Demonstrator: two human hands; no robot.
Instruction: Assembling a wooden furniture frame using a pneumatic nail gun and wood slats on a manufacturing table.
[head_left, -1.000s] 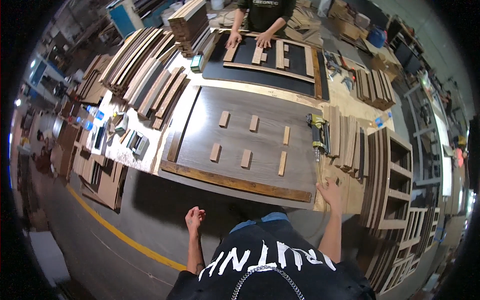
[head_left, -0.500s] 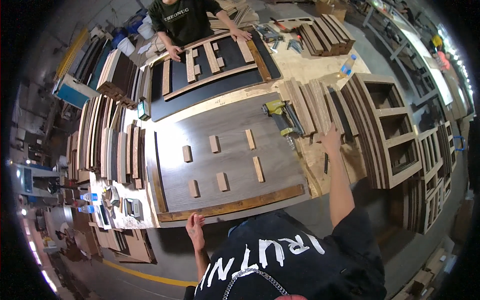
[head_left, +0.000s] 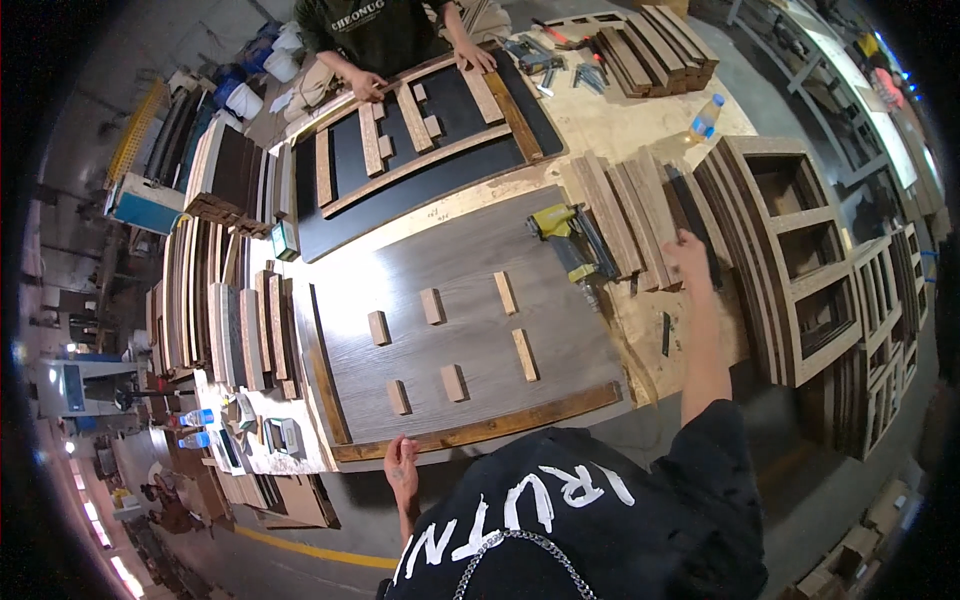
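My right hand (head_left: 688,257), arm stretched out to the right, has its fingers bent around the near end of a light wood strip (head_left: 652,215). That strip lies in a row of strips, with a dark strip (head_left: 692,210) beside it. Loosely curled, my left hand (head_left: 401,468) is at the front edge of a grey wood-grain panel (head_left: 440,250), by a brown strip (head_left: 500,422) along that edge; nothing shows in it. Several small wood blocks (head_left: 454,383) stand on the panel. A green and black nail gun (head_left: 570,240) lies at its right edge.
Across the table a co-worker's hands (head_left: 475,57) rest on a wood frame (head_left: 415,160) over a black panel. Stacked open frames (head_left: 790,240) stand at the right, more strips (head_left: 255,330) at the left. A bottle (head_left: 706,118) stands at the back right.
My right hand has shifted slightly right along the strips, and its fingers have curled in. My left hand stays by the panel's front edge. The view has tilted a little.
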